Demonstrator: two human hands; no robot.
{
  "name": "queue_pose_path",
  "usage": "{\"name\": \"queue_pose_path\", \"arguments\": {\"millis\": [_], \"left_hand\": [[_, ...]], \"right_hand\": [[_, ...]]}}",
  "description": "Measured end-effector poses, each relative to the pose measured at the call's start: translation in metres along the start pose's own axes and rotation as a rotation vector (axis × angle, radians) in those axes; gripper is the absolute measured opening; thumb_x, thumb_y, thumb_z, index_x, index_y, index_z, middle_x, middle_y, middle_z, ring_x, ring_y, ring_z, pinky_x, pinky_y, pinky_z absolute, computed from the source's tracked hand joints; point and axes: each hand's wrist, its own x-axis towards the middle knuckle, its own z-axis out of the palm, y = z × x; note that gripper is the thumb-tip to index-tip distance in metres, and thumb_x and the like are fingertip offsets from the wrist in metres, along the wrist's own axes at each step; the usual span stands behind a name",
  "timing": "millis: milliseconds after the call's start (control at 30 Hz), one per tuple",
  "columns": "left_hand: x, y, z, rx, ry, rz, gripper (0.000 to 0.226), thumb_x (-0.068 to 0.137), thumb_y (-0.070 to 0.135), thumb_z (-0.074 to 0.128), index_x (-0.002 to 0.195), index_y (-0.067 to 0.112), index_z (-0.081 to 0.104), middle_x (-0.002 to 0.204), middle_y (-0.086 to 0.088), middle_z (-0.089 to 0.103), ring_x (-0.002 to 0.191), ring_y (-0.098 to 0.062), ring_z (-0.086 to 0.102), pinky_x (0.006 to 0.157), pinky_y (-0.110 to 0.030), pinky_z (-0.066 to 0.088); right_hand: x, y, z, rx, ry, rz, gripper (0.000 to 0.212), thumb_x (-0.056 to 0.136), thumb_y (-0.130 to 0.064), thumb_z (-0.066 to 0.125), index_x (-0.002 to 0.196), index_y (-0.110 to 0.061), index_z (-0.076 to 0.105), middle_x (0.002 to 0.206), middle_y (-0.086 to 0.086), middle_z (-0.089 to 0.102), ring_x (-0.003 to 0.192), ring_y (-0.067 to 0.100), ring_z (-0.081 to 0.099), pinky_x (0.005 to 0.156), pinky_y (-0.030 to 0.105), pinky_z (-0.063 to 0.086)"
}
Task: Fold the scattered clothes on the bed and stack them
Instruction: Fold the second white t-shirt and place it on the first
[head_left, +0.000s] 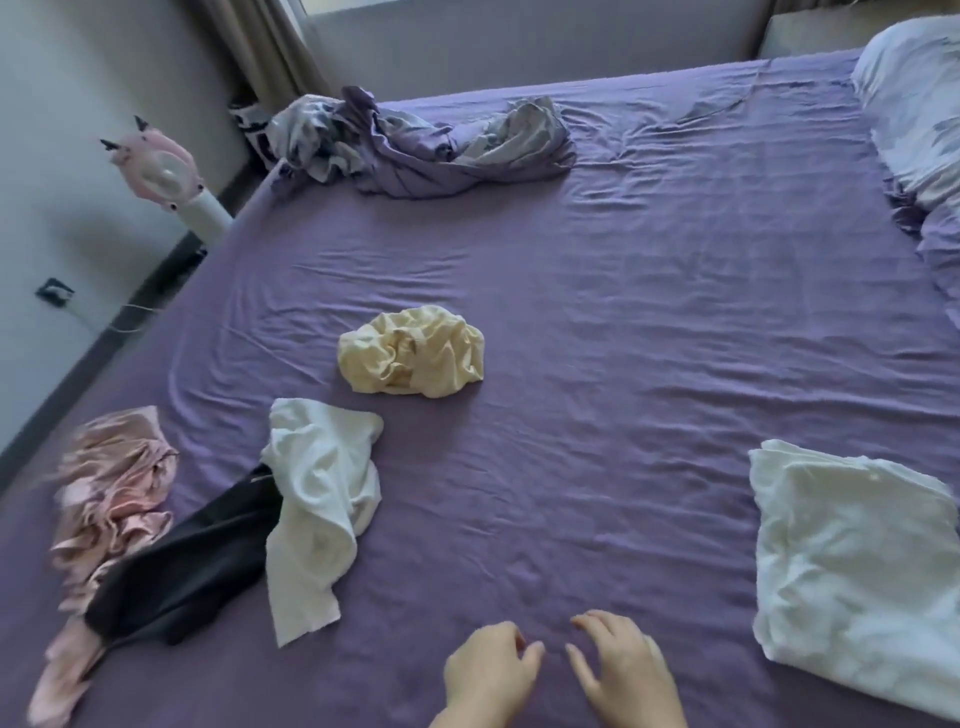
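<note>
While both hands, left (488, 670) and right (623, 670), hover empty and loosely curled at the bed's (649, 312) near edge, risk: lifting the white top (317, 499) could drag the black piece (187, 566) tucked beneath it.

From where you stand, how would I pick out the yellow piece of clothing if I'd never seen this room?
Start with the big purple bed that fills the view. Near its middle, apart from the clothes at the left edge, lies one crumpled bundle, the pale yellow garment. Its nearest neighbour, the white garment, lies loosely over a black garment, while the yellow one sits alone, balled up and touching nothing else.
</note>
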Motion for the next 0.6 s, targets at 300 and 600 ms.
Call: {"name": "queue_pose_path", "arguments": {"millis": [300, 600], "left_hand": [[0.027, -0.145, -0.073, -0.006, 0.084, -0.100, 0.041, 0.084, 0.058, 0.044, 0.104, 0.026, 0.060, 0.114, 0.007, 0.061, 0.108, -0.016, 0.058, 0.085, -0.029, 0.044], [0.098, -0.240, -0.161, -0.051, 0.323, -0.075, 0.049, 0.094, 0.044, 0.044, 0.138, 0.027, 0.035, 0.135, 0.004, 0.040, 0.123, -0.017, 0.040, 0.094, -0.033, 0.043]], "right_hand": [[0.071, -0.115, 0.069, -0.095, -0.070, -0.186, 0.049, 0.018, -0.041, 0.094, 0.059, -0.026, 0.070, 0.063, -0.013, 0.067, 0.053, 0.002, 0.064, 0.043, 0.012, 0.043], [0.172, -0.224, 0.139, -0.241, -0.175, -0.203, 0.045, 0.091, -0.053, 0.042, 0.129, -0.029, 0.045, 0.134, -0.014, 0.046, 0.121, 0.013, 0.044, 0.092, 0.027, 0.040]]}}
